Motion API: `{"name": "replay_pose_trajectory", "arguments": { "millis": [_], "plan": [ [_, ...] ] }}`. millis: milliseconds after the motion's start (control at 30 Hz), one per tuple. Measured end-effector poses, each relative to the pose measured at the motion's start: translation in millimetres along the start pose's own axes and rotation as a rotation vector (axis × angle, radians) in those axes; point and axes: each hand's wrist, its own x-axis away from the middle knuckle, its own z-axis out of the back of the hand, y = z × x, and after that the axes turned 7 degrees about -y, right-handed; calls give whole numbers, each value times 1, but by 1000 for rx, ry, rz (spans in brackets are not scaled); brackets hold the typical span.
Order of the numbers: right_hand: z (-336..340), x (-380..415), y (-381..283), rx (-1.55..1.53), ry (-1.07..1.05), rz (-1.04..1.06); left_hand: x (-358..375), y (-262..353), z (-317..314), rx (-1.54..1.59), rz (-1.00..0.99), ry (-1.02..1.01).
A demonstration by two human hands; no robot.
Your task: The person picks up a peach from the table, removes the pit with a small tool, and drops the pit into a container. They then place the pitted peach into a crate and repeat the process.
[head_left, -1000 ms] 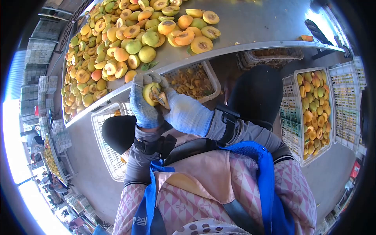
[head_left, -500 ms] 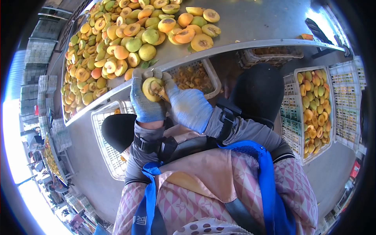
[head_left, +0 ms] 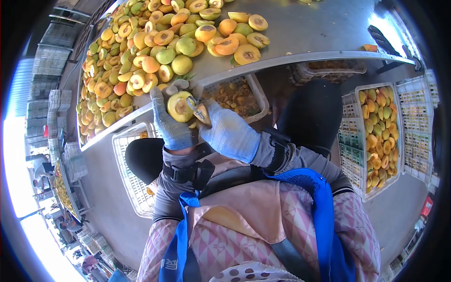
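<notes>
My left hand (head_left: 174, 130), in a blue-grey knit glove, is closed around a yellow-green peach half (head_left: 178, 108), its cut face turned up. Gripped in my gloved right hand (head_left: 231, 134) is a small pitting tool (head_left: 203, 114) with a metal loop and a wood-coloured handle. The loop's end is beside the right edge of the fruit, clear of its middle. Beyond my hands, a heap of halved peaches (head_left: 150, 65), orange to green, covers the left part of the metal table (head_left: 300, 37).
Under the table edge sits a crate (head_left: 256, 96) of brownish scraps. A white crate (head_left: 134, 176) stands by my left knee. To the right is a crate of peach halves (head_left: 378, 134), beside stacked crates (head_left: 416, 127). A dark glove-like item (head_left: 381, 37) lies at the table's right.
The pitting tool has come away from the middle of the peach half to its right side, so its metal loop now shows. The whole view has shifted slightly.
</notes>
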Motion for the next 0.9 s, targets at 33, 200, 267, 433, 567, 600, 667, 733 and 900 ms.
{"name": "replay_pose_trajectory", "arguments": {
  "millis": [33,200,267,433,567,600,667,733,900],
  "plan": [
    [-2,-1,1,-22,20,10,2,-1,-5,-48,-43,7],
    [-9,-4,3,34,-40,-15,5,-7,-11,-264,-208,-85],
    [-11,-2,2,24,-53,-16,5,-11,-9,-284,-263,-145],
    [-3,2,-11,-241,-68,-7,7,-16,-7,-310,-316,-213],
    [0,3,-10,-225,-105,6,9,-19,-4,-295,-313,-244],
    [-2,4,-8,-192,-85,21,9,-19,-3,-303,-312,-249],
    [-1,6,-6,-118,-71,16,10,-19,-4,-286,-289,-238],
    [0,8,-6,-40,-82,-23,13,-19,-6,-305,-274,-223],
    [-2,9,-1,50,-79,8,15,-19,-7,-407,-263,-179]
  ]
}}
